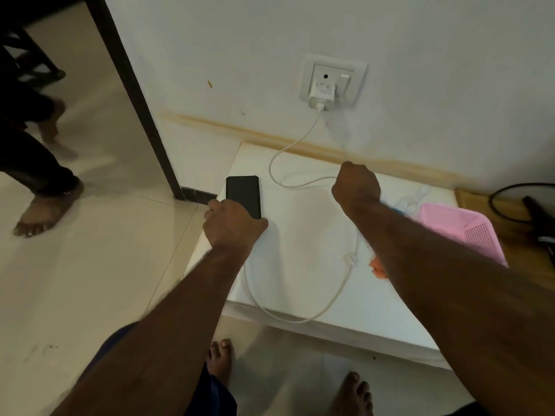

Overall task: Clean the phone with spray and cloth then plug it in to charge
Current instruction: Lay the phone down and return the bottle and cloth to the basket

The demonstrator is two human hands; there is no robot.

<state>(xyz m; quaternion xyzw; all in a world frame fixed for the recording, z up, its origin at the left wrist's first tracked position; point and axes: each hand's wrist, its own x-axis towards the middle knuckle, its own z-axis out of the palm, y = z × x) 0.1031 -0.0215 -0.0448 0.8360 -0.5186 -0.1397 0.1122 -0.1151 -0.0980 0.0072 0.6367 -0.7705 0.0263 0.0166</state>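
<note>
Evidently the charging step is in hand: the phone (243,197) lies flat and screen-up at about nine o'clock on the white counter (303,235), near its left edge, and the white cable (300,139) already runs down from the charger (322,93) seated in the wall socket (332,81) at twelve o'clock. No spray is plainly seen from the head view; only a scrap of orange (379,268), perhaps the cloth, peeks from under the right forearm, so I judge the cleaning to be over, though I cannot prove it.

The left hand (234,225) sits at the phone's near end, fingers curled down over its bottom edge; its grip is closed on the phone, and a run of cable comes out from beneath it, so the plug may be right there, hidden by the knuckles. The right hand (356,186), at about one o'clock from the phone and well apart from it, is fisted with the cable entering it from the left; that grip is closed round the cable.

Next, I judge, the plug must be lined up square with the port at the phone's near end and pushed straight in while the left hand keeps the phone from sliding. A pink basket (468,232) stands at three o'clock on the counter's far right.
</note>
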